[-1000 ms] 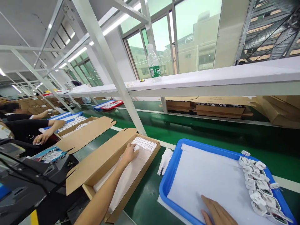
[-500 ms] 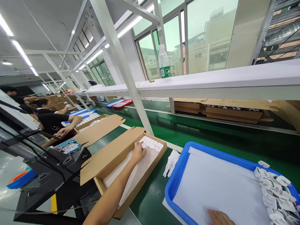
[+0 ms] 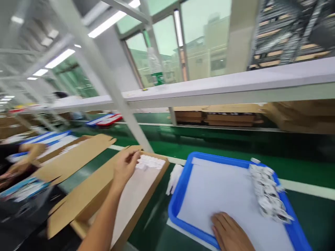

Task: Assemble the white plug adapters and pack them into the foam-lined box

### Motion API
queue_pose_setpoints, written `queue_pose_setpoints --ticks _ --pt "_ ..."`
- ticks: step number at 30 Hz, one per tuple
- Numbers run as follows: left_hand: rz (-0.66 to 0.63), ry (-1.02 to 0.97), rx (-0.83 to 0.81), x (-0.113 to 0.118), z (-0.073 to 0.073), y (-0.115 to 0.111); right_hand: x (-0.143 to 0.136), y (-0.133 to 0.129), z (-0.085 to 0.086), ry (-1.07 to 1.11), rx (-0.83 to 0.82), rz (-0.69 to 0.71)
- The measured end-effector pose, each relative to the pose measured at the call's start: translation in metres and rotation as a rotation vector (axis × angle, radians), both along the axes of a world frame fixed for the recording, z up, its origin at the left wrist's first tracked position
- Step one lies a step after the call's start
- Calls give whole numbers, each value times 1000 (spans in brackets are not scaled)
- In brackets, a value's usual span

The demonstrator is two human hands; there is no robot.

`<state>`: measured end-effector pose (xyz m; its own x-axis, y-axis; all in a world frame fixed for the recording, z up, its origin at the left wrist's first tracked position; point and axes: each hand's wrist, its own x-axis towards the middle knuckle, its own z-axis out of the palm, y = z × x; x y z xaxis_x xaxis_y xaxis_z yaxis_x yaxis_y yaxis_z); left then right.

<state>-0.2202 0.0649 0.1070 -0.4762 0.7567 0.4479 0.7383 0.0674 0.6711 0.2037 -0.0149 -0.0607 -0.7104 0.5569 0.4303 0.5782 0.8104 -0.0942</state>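
Note:
My left hand (image 3: 125, 168) is over the left side of an open cardboard box (image 3: 148, 195), its fingers loosely curled and no part visible in them. Just to its right, rows of small white plastic parts (image 3: 150, 162) fill the far end of the box. My right hand (image 3: 230, 230) rests low over the white sheet in a blue tray (image 3: 176, 195), fingers stretched out, holding nothing visible. Along the tray's right side lies a cluster of white parts (image 3: 267, 191), smeared by motion.
A white glove (image 3: 175, 177) lies between box and tray. Behind, a white shelf (image 3: 222, 89) carries a plastic bottle (image 3: 156, 71); a slanted post (image 3: 112, 76) stands beyond the box. At the left, a co-worker's hands (image 3: 28, 157) are near another open carton (image 3: 75, 153).
My left hand has come away from the white parts, up and to the left. The view has swung right, and more of my right hand shows over the tray.

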Motion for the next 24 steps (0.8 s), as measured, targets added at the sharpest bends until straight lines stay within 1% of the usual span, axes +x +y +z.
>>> queue_pose_setpoints --ticks 1,2,3,4,5,7,8,10,11,13,15,16,18,19,21,24 --pt "-59 -18 1 19 -1 2 -5 -4 8 -9 -15 -64" --pt "-134 -38 -14 41 -8 5 -10 -8 14 0 -13 -138" --pt "-239 -56 -49 67 -17 8 -16 -10 17 2 -34 -196" --pt "-389 -69 -100 96 -30 10 -21 -11 19 11 -69 -228" --pt "-575 -70 -166 128 -44 11 -25 -11 19 13 -97 -247" --pt "-1000 -13 -344 194 -70 11 -28 -11 18 15 -141 -251" --pt "-1119 23 -376 226 -80 11 -28 -11 17 18 -150 -250" --pt "-1229 57 -406 281 -92 10 -26 -11 15 38 -149 -250" --pt "-1249 65 -409 303 -95 9 -26 -11 15 49 -147 -250" --pt "-1268 84 -427 339 -94 9 -25 -11 13 52 -144 -245" --pt "-1267 110 -444 362 -91 7 -25 -10 11 31 -146 -229" --pt "-1262 119 -448 370 -89 7 -26 -9 10 21 -150 -218" --pt "-1256 123 -450 375 -87 6 -26 -9 9 15 -156 -209" --pt "-1259 115 -452 372 -87 7 -25 -9 9 21 -157 -208" --pt "-1263 95 -465 358 -89 10 -24 -10 12 33 -147 -218" --pt "-1236 38 -486 319 -91 19 -23 -12 17 32 -134 -236"
